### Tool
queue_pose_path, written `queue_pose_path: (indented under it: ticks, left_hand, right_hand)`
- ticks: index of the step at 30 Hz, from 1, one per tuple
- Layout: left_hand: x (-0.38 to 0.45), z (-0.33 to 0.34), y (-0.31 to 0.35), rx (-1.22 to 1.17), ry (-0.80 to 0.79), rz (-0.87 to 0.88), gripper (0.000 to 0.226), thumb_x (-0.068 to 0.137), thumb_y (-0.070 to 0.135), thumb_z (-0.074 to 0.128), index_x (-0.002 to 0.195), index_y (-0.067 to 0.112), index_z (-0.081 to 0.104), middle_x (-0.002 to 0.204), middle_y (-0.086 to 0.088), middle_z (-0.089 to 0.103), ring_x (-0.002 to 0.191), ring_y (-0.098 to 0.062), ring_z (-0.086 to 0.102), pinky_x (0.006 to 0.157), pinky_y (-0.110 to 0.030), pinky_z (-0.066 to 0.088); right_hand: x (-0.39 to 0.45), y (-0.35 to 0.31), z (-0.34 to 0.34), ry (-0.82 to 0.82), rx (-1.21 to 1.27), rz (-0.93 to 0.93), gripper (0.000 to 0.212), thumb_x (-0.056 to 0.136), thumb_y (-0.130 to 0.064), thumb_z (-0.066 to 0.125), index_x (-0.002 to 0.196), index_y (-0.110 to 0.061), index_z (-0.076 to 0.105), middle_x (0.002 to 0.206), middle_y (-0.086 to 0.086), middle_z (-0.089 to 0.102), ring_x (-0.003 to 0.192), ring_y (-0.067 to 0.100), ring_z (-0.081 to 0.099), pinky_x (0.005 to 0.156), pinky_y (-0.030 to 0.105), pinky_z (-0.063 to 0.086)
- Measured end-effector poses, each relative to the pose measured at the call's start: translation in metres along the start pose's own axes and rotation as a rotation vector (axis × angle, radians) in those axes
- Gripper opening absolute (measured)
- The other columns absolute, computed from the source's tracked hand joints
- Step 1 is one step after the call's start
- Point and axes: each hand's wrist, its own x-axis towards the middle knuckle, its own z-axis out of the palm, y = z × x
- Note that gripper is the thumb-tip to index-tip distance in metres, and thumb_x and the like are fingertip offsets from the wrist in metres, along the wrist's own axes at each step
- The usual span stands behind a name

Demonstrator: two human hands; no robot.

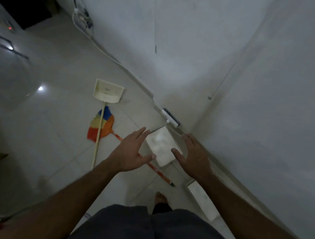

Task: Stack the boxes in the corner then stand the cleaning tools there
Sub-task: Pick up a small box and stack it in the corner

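Boxes: one white box [161,146] sits cornerward between wide, empty left hand [130,151] and right hand [193,156]. Broom [101,126] underfoot risks tripping.

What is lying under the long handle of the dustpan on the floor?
The multicoloured broom head lies under the dustpan handle, which crosses over it. The strip of bristles beneath the handle is covered.

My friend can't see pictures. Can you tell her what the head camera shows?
Two open hands, left hand and right hand, reach down either side of a white box in the corner. A colourful broom and a cream dustpan lie on the tiled floor nearby.
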Motion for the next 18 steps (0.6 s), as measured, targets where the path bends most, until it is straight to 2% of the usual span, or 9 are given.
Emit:
queue_pose_path:
  ticks: [5, 8, 13, 18]
  left_hand:
    - [0.056, -0.020, -0.024, 0.048, -0.110, 0.068, 0.100, 0.084, 0.077, 0.051, 0.160, 0.023, 0.016, 0.167, 0.001, 0.013, 0.152, -0.015, 0.017, 0.123, -0.042, 0.022]
    - [0.095, -0.028, -0.048, 0.111, -0.197, 0.156, 0.099, 0.085, 0.076, 0.051, 0.160, 0.024, 0.012, 0.167, 0.003, 0.012, 0.152, -0.016, 0.016, 0.124, -0.045, 0.016]
    - [0.166, -0.033, -0.090, 0.181, -0.368, 0.313, 0.099, 0.080, 0.085, 0.036, 0.159, 0.035, 0.002, 0.168, 0.006, 0.007, 0.153, -0.017, 0.011, 0.123, -0.055, 0.005]
    - [0.222, -0.007, -0.135, 0.174, -0.501, 0.361, 0.103, 0.078, 0.089, 0.035, 0.159, 0.032, 0.007, 0.168, 0.008, 0.007, 0.154, -0.015, 0.009, 0.123, -0.055, 0.003]
  right_hand:
    - [0.029, -0.003, 0.010, 0.029, 0.087, 0.165, 0.082, 0.093, -0.068, 0.046, 0.154, -0.015, 0.035, 0.162, 0.007, 0.031, 0.148, 0.025, 0.031, 0.117, 0.045, 0.033]
    - [0.045, -0.009, 0.022, 0.100, 0.122, 0.277, 0.082, 0.094, -0.068, 0.047, 0.155, -0.015, 0.034, 0.162, 0.006, 0.032, 0.147, 0.024, 0.033, 0.117, 0.043, 0.034]
    - [0.066, -0.022, 0.054, 0.242, 0.198, 0.485, 0.078, 0.093, -0.063, 0.055, 0.155, -0.021, 0.034, 0.163, 0.000, 0.030, 0.145, 0.021, 0.037, 0.112, 0.040, 0.036]
    - [0.087, -0.021, 0.108, 0.306, 0.279, 0.646, 0.079, 0.092, -0.063, 0.057, 0.155, -0.022, 0.034, 0.164, 0.000, 0.028, 0.145, 0.020, 0.035, 0.113, 0.041, 0.035]
